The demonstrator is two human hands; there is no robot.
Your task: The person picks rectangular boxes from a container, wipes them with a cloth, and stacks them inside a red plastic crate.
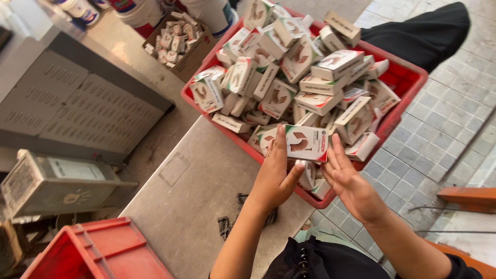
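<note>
Holding a small white carton [306, 143] between them, the person's two hands work at the near edge of a red crate [408, 77] heaped with many more cartons of the same kind [289, 67]. The left hand [274, 178] has its fingers stretched up along the carton's left side, thumb spread out toward the right, so it is pressed against the box, not closed around it. The right hand [347, 178] is open, its fingers reaching up to the carton's lower right corner; whether they truly touch it or only stand just beside it cannot be told. The carton is held flat-face up, just above the crate's near rim and over the pile.

The crate rests partly on a grey table [196, 191] and juts out past its edge over a tiled floor [444, 129]. A second red crate [98, 253] sits at the table's near left corner. Further off, a cardboard box [178, 44] of the same cartons stands on the floor beside white buckets [139, 13], and a grey metal cabinet [77, 103] lies to the left.

By the look of it, the step in hand is lifting one carton out of the heap. The next move calls for a firmer two-sided hold, since the carton is light and only pinched at its edges, and neighbouring cartons lie loose against it.
</note>
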